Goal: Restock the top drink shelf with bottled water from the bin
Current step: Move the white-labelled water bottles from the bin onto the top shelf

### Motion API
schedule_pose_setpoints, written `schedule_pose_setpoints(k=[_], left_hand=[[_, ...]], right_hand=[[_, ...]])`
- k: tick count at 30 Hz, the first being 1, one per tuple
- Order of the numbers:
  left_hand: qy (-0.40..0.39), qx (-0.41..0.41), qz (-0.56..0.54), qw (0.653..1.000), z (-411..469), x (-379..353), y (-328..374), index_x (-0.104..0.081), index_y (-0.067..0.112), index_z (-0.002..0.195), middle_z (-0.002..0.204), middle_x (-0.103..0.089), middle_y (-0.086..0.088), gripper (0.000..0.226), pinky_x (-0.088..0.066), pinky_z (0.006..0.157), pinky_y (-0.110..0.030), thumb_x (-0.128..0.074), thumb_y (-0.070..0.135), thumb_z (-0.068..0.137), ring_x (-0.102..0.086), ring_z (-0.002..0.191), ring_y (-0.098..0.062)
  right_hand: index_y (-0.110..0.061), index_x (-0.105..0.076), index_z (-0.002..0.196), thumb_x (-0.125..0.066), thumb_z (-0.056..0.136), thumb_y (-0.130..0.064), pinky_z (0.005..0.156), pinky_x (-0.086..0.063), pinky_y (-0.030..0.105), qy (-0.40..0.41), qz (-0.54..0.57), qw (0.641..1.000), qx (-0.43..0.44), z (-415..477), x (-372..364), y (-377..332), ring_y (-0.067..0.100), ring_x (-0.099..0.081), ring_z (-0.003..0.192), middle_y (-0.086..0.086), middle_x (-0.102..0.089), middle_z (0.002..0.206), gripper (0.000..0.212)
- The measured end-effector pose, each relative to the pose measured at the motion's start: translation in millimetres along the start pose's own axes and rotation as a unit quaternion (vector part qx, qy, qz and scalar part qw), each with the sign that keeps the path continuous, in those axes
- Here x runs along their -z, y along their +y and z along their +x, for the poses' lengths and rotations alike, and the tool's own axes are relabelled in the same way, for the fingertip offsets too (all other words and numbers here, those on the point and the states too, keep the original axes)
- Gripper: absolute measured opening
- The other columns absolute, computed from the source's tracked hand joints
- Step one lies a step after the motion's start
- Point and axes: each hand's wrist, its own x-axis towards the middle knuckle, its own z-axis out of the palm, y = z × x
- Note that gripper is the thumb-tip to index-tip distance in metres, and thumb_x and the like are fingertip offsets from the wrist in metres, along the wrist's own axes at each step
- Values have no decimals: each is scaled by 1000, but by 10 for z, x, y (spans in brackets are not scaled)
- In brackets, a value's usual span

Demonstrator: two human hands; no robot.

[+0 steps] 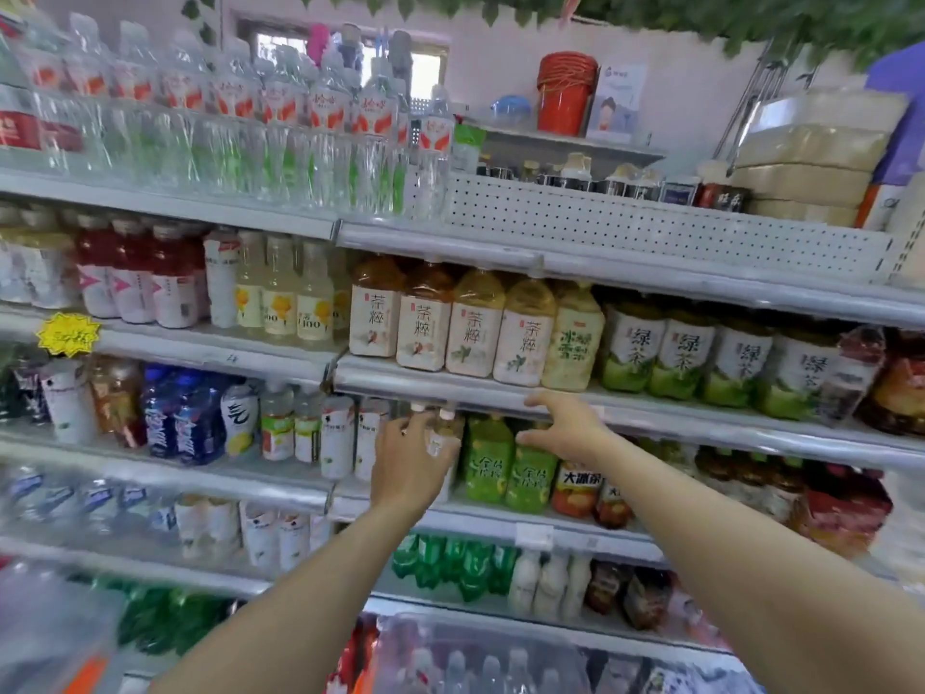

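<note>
Well, both hands are down at a low shelf (475, 519), not up at the top one. The left hand (408, 468) has its grip curled round a small bottle (443, 438) with a white cap, which stands just left of the green bottles (488, 458). I think it holds the bottle by its side so it can slide it or set it straight without knocking the ones next to it. The right hand (565, 428) has its grip apart. The thumb rests on the rail (450, 388) of the shelf above, and the fingertips touch the top of a green bottle. That looks like a way to keep the green row from tipping while the other hand works. The water (225, 107) for the job stands packed in rows on the top shelf (150, 195), high up on the left, well apart from both hands. More water sits in the bin (500, 631) at the very bottom, blurry but close to the person. Neither hand is at the bin, so I think no restocking is going on right now.
</note>
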Motion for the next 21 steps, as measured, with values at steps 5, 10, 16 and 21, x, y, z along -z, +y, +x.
schedule_pose_setpoints(k=[5,10,16,21], left_hand=[[-54,67,5,996,-280,-327,-620,-51,24,139,144,-42,-13,55,-38,104,-40,-62,49,92,-36,134,-31],[-116,156,20,981,-536,-698,-1382,-54,13,138,139,-47,-20,55,-34,108,-35,-65,41,93,-42,132,-34],[-167,272,14,948,-906,-1172,-2330,-59,9,131,126,-60,-23,45,-38,104,-41,-56,40,98,-50,124,-39],[-252,375,-15,892,-1172,-1640,-2879,-21,18,158,163,-21,-14,61,-14,122,-42,-37,44,105,-14,151,-31]], right_hand=[[-19,-45,152,-75,90,-44,109,-39,31,-78,-21,996,-43,1,-747,267,24,-45,141,3,-46,156,74],[-19,-52,146,-77,89,-44,104,-44,30,-157,59,979,-113,-8,-1571,583,25,-50,136,5,-49,153,68],[-12,-54,143,-78,89,-40,84,-52,23,-236,127,942,-202,10,-2637,926,20,-64,107,9,-63,127,65],[-15,-61,134,-78,89,-39,85,-55,34,-279,218,878,-321,87,-3417,1108,21,-61,107,1,-59,125,54]])
